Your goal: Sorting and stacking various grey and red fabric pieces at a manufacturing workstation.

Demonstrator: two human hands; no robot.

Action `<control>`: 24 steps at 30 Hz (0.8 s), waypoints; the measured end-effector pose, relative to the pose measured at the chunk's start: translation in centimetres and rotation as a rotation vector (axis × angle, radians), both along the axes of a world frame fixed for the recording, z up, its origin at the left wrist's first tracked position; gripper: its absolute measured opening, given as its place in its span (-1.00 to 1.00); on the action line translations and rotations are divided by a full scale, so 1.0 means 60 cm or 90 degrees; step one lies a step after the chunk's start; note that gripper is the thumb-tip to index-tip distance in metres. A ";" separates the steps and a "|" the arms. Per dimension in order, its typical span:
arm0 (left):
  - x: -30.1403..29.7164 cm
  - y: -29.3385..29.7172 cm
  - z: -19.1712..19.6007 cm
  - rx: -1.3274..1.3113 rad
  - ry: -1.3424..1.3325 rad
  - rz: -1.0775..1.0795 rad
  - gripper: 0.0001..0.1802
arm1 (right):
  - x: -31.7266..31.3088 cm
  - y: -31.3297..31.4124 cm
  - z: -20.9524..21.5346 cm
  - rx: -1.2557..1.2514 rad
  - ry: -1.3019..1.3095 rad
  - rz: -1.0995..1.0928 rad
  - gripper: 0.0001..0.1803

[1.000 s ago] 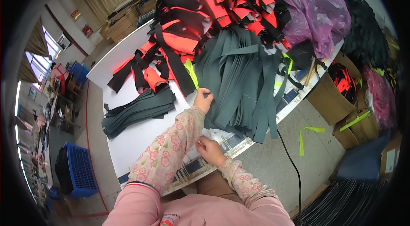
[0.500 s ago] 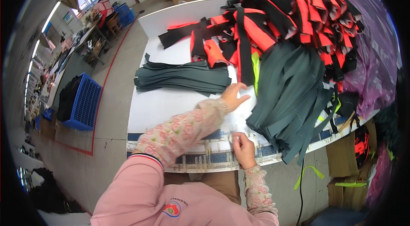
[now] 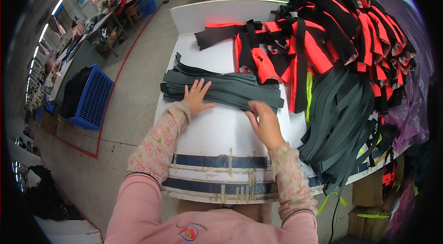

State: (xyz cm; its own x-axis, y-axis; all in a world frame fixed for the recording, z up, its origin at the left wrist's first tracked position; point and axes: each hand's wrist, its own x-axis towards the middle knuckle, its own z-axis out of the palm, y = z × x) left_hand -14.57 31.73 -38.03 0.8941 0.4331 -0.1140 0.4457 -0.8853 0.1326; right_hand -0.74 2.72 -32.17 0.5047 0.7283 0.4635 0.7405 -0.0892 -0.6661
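Observation:
A flat stack of dark green fabric strips [image 3: 242, 88] lies lengthwise across the white table [image 3: 217, 135]. My left hand [image 3: 198, 98] rests on the near side of the stack's left half, fingers spread. By the near edge of its right half is my right hand [image 3: 266, 125], with thumb and forefinger apart and the fingers slightly bent; nothing shows between them. Whether its fingertips touch the strips I cannot tell. To the right, a larger loose bundle of dark green strips [image 3: 339, 115] drapes over the table's front edge.
Black and bright orange fabric pieces [image 3: 318, 50] are heaped at the back right, beside purple plastic sheeting [image 3: 406, 110]. A low white board [image 3: 226, 13] stands along the table's back. Cardboard boxes [image 3: 367, 221] sit below right; a blue crate [image 3: 94, 98] stands on the floor at left.
My left hand has moved left and onto the stacked strips, its fingers spreading. My right hand has risen from the table's front edge to the stack's near right side. The view has shifted.

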 end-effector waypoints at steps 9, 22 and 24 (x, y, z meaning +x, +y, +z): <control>-0.026 -0.033 0.032 -0.076 0.002 -0.019 0.03 | 0.111 0.322 -0.053 -0.257 -0.174 0.092 -0.44; 0.019 0.052 0.086 0.027 -0.100 -0.144 0.06 | 0.105 0.243 -0.027 -0.272 -0.497 0.224 -0.72; 0.034 0.059 0.087 -0.056 0.041 -0.135 0.12 | 0.104 0.214 -0.044 -0.337 -0.360 0.255 -0.59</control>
State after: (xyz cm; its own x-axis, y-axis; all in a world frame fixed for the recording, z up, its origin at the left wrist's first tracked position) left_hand -12.52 35.28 -32.82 0.9537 0.2228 -0.2022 0.2615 -0.9460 0.1913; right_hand 5.52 15.58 -34.83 -0.0385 0.9924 0.1172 0.9895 0.0543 -0.1343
